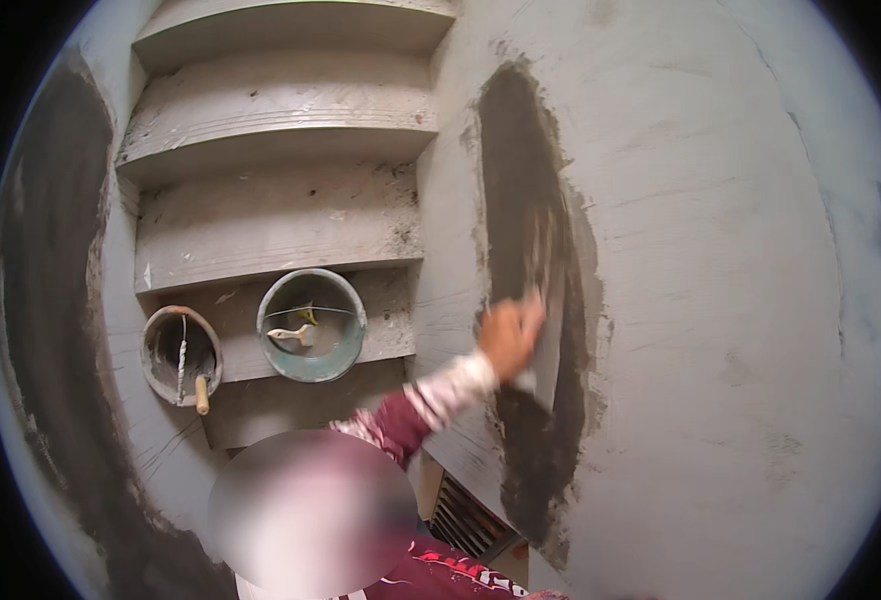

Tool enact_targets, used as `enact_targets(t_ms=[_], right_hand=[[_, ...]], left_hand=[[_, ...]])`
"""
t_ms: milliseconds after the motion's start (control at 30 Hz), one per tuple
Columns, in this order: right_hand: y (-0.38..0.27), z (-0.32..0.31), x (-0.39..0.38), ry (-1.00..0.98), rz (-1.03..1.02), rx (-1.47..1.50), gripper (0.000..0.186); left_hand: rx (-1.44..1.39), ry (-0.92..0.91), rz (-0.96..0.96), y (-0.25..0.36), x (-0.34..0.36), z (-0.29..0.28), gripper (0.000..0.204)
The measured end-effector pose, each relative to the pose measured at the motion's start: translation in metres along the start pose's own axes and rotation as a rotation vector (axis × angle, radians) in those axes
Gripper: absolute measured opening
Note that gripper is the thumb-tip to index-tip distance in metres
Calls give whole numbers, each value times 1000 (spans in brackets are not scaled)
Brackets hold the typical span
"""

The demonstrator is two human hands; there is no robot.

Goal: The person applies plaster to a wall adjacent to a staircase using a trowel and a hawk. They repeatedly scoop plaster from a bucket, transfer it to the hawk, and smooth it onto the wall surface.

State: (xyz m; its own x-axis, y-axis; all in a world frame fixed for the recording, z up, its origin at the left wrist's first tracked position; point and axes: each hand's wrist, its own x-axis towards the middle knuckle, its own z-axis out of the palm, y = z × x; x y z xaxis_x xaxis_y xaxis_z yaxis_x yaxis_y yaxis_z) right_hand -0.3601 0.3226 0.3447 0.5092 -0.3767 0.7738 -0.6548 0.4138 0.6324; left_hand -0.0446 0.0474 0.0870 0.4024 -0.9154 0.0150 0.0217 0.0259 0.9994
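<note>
My left hand (511, 336), its arm in a maroon and white sleeve, reaches up and right to the wall. It is closed on a flat, pale-bladed trowel (548, 362), smeared by motion. The blade lies against a long dark patch of wet-looking plaster (520, 150) on the right wall (700, 300). Streaks run through the patch just above the hand. A blurred oval at the lower edge hides part of my arm. Maroon cloth with red and white marks shows beside it. My right hand is out of view.
Grey stairs (280, 215) rise ahead. On a step stand a teal bucket (318, 365) with a brush (291, 334) inside and a smaller bucket (150, 350) with a wooden handle (202, 396) over its rim. A dark slatted grille (465, 515) lies below. Another dark patch (50, 240) covers the left wall.
</note>
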Motion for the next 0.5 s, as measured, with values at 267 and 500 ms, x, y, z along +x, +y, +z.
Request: enact_targets(t_ms=[267,500], right_hand=[[-5,15,-5,146,71,-14,53],[-7,20,-6,187,98,-27,53]], left_hand=[[-103,177,-147,12,280,-117,34],[67,11,-136,-61,57,-27,45]])
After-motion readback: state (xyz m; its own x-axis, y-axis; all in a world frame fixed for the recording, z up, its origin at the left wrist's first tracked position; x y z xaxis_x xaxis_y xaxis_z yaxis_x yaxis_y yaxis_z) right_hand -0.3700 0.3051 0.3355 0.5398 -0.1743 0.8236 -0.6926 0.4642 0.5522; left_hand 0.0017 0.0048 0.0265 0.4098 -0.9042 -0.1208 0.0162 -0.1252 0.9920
